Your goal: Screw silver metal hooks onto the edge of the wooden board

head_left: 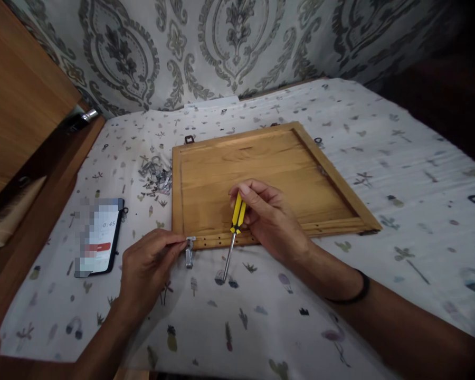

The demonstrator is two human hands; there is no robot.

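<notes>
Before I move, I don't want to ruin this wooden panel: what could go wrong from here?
The metal hinge could shift out of place, since the left hand seems to pinch it only near one end. The yellow screwdriver, angled down in the right hand, might scratch the wooden panel if it slipped. The loose metal pieces heaped on the patterned cloth beside the panel could scatter if knocked.

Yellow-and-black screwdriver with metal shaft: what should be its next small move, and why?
Probably bring the yellow-and-black screwdriver over to the small silver metal hinge: the left hand holds this hinge at the near edge of the brown wooden panel, while the screwdriver, in the right hand, points down over the white patterned cloth.
</notes>
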